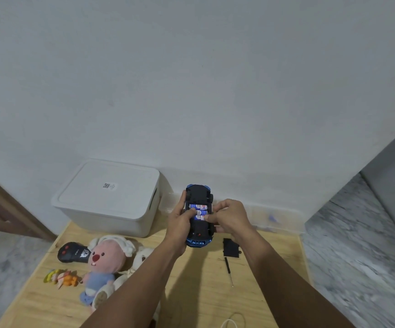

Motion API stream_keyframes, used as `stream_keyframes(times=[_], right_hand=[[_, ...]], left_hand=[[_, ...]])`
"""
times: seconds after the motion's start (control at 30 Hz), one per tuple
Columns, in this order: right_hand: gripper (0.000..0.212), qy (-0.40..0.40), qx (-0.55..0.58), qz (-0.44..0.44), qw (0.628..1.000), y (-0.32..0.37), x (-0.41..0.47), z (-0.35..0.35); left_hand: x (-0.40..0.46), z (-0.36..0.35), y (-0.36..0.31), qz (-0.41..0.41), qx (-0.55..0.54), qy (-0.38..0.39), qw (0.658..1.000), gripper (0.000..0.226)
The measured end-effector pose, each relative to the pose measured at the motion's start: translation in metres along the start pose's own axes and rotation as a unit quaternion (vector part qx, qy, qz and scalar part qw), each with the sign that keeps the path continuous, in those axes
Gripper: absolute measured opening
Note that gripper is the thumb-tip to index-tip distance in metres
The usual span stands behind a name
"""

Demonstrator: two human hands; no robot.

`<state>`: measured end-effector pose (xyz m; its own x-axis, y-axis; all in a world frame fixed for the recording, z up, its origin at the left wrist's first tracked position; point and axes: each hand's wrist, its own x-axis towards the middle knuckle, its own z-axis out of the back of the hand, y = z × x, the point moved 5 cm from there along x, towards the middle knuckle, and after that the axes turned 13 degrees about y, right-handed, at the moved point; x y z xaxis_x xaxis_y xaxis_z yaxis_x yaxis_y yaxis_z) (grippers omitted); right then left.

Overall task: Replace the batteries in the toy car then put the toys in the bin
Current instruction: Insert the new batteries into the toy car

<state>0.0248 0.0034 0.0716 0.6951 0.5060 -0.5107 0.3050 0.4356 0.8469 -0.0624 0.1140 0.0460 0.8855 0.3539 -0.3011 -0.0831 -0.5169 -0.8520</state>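
Blue-labelled batteries point(200, 211), three by my count, lie in the open bay of the upturned toy car point(199, 215), held above the wooden table point(215, 292). The left hand point(180, 221) wraps the car's side, thumb on a cell; the right hand point(227, 215) pinches the nearest one. Best to press each cell flat against its spring before fetching the one black cover point(231, 247) and one screwdriver point(228, 271). One lidded white bin point(106, 197) waits; two plush toys point(104, 263), one remote point(73, 253) and one small figure point(60, 278) lie beside it.

A wooden table point(258, 297) stands against a white wall point(191, 79), with marbled floor point(362, 245) on either side, a brown door frame point(5, 204) at left, and perhaps a white cord point(229, 321) at the near edge
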Motion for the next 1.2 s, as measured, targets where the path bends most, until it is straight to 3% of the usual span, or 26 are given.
stream_keyframes(times=[0.23, 0.6, 0.73, 0.93, 1.1, 1.2], right_hand=[[0.042, -0.012, -0.003, -0.002, 1.0, -0.005, 0.001, -0.003], [0.029, -0.078, -0.003, 0.017, 0.997, -0.018, 0.003, -0.007], [0.029, -0.049, 0.025, 0.004, 0.998, -0.021, 0.007, -0.01], [0.032, 0.043, 0.072, -0.02, 0.996, -0.031, 0.008, -0.003], [0.01, -0.039, -0.043, -0.058, 0.997, -0.066, 0.021, 0.031], [0.007, -0.066, -0.24, -0.073, 0.966, -0.085, 0.026, 0.045]], left_hand=[[0.001, 0.005, 0.002, -0.003, 0.01, -0.002, 1.0, 0.053], [0.0, 0.003, 0.005, -0.01, 0.0, -0.008, 1.0, 0.04], [0.0, 0.005, 0.006, 0.007, 0.001, 0.017, 1.0, 0.043], [-0.001, 0.011, 0.015, 0.033, 0.01, 0.043, 0.998, 0.069], [-0.003, 0.023, 0.028, 0.063, 0.01, 0.014, 0.998, 0.071], [-0.003, 0.028, 0.034, 0.08, 0.022, 0.002, 0.997, 0.073]])
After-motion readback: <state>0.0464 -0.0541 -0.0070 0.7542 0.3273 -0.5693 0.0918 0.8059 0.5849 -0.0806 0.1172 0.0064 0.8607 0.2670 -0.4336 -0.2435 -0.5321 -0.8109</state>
